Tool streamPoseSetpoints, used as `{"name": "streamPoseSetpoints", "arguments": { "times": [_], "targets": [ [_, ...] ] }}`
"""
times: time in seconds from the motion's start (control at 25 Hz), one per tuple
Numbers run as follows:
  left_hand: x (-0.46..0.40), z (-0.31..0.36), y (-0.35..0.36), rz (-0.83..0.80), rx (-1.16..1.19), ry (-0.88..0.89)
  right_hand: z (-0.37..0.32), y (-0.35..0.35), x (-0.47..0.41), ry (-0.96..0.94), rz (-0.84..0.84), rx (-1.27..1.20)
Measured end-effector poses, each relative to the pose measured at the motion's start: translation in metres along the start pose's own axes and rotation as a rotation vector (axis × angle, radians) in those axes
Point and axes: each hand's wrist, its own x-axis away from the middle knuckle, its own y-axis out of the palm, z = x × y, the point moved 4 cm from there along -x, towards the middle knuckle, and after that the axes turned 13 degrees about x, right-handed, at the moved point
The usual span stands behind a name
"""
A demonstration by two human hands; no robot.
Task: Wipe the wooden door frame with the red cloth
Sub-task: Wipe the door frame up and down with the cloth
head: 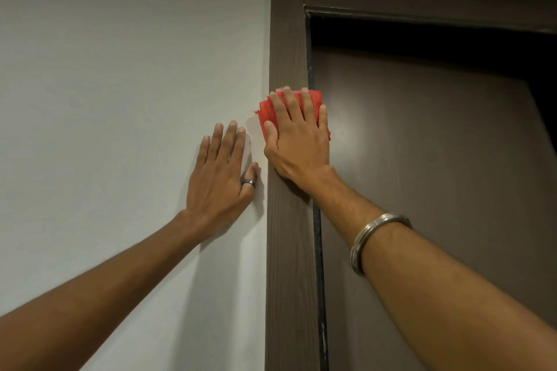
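The dark brown wooden door frame (pixel 287 39) runs up the middle of the view and turns right along the top. My right hand (pixel 297 141) lies flat on the frame's left upright, pressing the folded red cloth (pixel 265 111) against the wood; the cloth shows above and left of my fingers and the rest is hidden under the palm. My left hand (pixel 221 178), with a ring on the thumb, rests flat on the white wall just left of the frame, fingers spread and holding nothing.
A brown door (pixel 437 159) stands inside the frame to the right, with a dark gap above it at the top. The white wall (pixel 120 99) fills the left half. A metal bangle (pixel 376 238) circles my right forearm.
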Motion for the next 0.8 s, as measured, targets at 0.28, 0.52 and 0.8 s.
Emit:
{"name": "streamPoseSetpoints", "arguments": {
  "times": [0.28, 0.52, 0.8],
  "targets": [
    [-0.02, -0.009, 0.003, 0.04, 0.019, 0.027, 0.006, -0.008, -0.087, 0.065, 0.064, -0.022],
    [-0.02, -0.013, 0.005, 0.077, 0.002, 0.041, 0.013, -0.012, -0.139, 0.1, 0.106, 0.007],
    [-0.021, -0.017, 0.006, 0.107, 0.027, 0.06, 0.009, -0.014, -0.133, 0.186, 0.102, 0.079]
  ]
}}
